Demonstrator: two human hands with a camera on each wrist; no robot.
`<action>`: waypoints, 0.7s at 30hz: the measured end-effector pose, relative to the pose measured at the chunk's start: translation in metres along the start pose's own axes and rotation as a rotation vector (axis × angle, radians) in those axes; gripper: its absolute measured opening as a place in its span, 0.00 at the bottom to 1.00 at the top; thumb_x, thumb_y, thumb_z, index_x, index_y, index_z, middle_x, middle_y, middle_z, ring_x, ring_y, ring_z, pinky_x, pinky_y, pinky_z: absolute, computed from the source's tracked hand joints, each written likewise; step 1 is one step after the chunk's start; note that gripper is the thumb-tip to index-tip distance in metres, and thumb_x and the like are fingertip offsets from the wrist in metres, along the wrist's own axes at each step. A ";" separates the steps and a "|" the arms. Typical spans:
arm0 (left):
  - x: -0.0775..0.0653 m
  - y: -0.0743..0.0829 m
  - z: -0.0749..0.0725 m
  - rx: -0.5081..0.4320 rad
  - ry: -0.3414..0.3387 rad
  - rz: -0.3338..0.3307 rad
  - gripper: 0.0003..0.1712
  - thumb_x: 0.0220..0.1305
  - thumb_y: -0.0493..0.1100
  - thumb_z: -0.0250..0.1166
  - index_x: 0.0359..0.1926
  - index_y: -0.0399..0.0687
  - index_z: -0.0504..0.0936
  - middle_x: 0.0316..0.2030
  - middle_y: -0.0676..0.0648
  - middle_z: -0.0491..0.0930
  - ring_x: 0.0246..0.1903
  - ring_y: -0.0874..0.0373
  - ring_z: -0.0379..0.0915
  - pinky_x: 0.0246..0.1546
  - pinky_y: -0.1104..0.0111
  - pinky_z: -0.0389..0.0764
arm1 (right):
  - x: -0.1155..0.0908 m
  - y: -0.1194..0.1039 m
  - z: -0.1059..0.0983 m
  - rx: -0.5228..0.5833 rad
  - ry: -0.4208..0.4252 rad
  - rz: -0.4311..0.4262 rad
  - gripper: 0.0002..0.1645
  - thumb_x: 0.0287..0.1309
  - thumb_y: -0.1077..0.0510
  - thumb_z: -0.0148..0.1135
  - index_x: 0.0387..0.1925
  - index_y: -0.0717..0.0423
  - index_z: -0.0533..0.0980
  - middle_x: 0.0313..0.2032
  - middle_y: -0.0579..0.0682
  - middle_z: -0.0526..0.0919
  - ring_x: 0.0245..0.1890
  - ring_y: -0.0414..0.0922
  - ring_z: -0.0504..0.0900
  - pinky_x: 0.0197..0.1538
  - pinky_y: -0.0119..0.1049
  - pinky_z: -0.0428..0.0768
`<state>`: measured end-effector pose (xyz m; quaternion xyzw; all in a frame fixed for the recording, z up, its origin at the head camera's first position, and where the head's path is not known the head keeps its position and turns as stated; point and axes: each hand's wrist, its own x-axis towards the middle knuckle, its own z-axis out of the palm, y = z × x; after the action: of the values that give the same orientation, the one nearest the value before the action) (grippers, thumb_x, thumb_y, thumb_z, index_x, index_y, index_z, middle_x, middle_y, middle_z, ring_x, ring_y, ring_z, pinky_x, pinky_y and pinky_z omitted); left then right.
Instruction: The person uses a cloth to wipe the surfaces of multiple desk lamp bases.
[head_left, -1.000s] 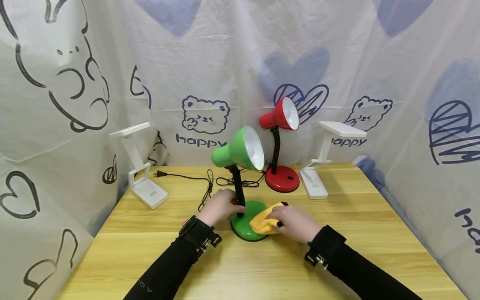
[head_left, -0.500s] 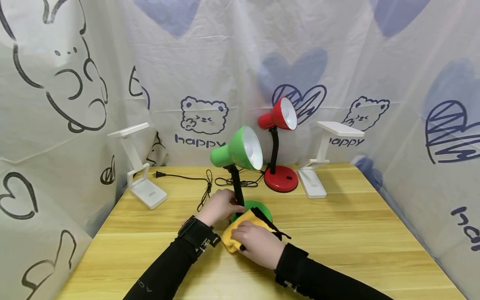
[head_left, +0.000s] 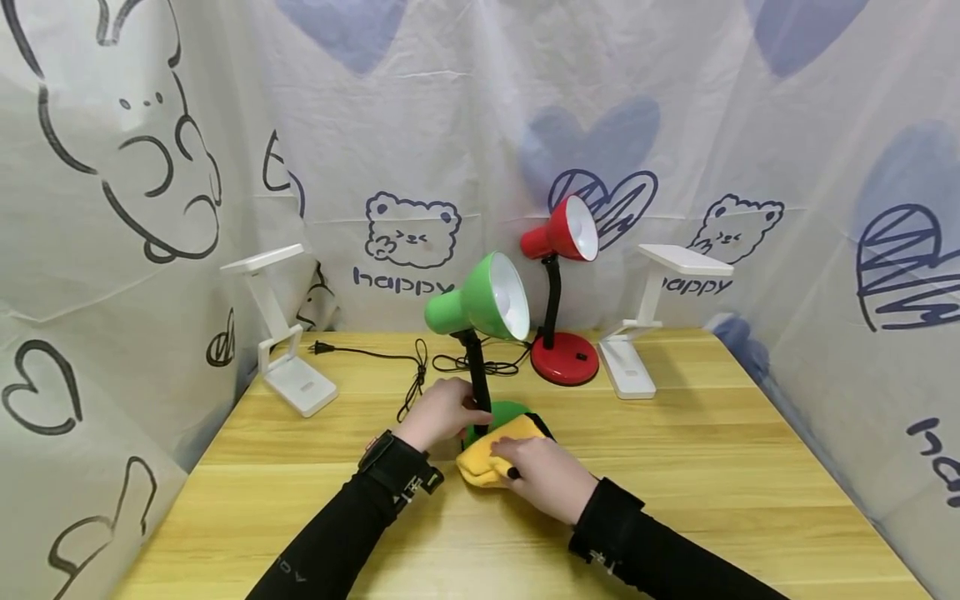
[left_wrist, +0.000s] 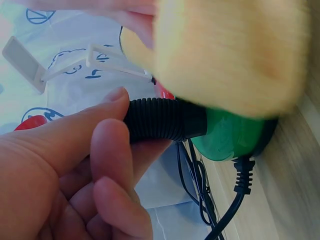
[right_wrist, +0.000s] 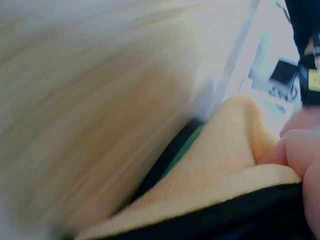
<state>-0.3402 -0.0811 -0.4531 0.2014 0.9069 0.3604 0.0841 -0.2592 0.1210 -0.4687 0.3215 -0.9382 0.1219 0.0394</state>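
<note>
In the head view, the green lamp is standing on the worktop. Thumb and fingers of the left hand are clamping on the green lamp's black neck, low down. In front of it, the right hand is pinching a yellow cloth and holding it over the front of the green lamp's base. A red lamp is standing behind the green lamp, to its right; a white lamp is standing farther right of it, another white lamp well to its left. Behind it, a cord is lying on the worktop and a printed sheet is hanging.

In the left wrist view, thumb and fingers are closing round the green lamp's ribbed neck, while other fingers are curling beside it. The blurred cloth is hiding part of the base, and a black lead is coming out of it.

In the right wrist view, fingers are pressing into a fold of the cloth, and a green sliver of the base is showing beside it.
</note>
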 end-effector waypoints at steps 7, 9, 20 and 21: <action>-0.002 0.000 -0.002 -0.029 -0.003 -0.013 0.12 0.60 0.53 0.74 0.35 0.51 0.85 0.23 0.42 0.86 0.22 0.39 0.83 0.20 0.67 0.74 | 0.008 0.031 -0.003 -0.057 0.032 0.079 0.18 0.58 0.54 0.73 0.51 0.49 0.83 0.47 0.45 0.88 0.44 0.42 0.87 0.46 0.39 0.85; -0.002 -0.001 -0.002 -0.026 -0.001 -0.014 0.12 0.59 0.53 0.74 0.35 0.51 0.85 0.22 0.42 0.86 0.22 0.39 0.83 0.20 0.67 0.74 | 0.015 0.040 -0.003 -0.107 0.040 0.097 0.17 0.58 0.54 0.73 0.49 0.49 0.83 0.46 0.45 0.88 0.42 0.42 0.87 0.44 0.38 0.86; 0.000 -0.001 0.001 -0.032 -0.001 0.002 0.11 0.61 0.52 0.73 0.36 0.52 0.85 0.24 0.43 0.87 0.22 0.38 0.82 0.19 0.67 0.73 | 0.059 0.084 -0.002 -0.247 0.131 0.153 0.07 0.58 0.54 0.73 0.30 0.47 0.80 0.27 0.47 0.84 0.30 0.46 0.85 0.32 0.41 0.81; 0.001 -0.001 0.001 -0.029 -0.001 0.001 0.11 0.61 0.51 0.73 0.36 0.52 0.85 0.24 0.43 0.87 0.22 0.38 0.82 0.19 0.67 0.73 | 0.063 0.087 -0.002 -0.246 0.129 0.173 0.08 0.58 0.54 0.73 0.30 0.48 0.80 0.27 0.47 0.84 0.30 0.48 0.85 0.32 0.42 0.81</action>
<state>-0.3408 -0.0810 -0.4545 0.2008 0.9014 0.3736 0.0871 -0.3620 0.1506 -0.4749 0.2238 -0.9657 0.0295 0.1281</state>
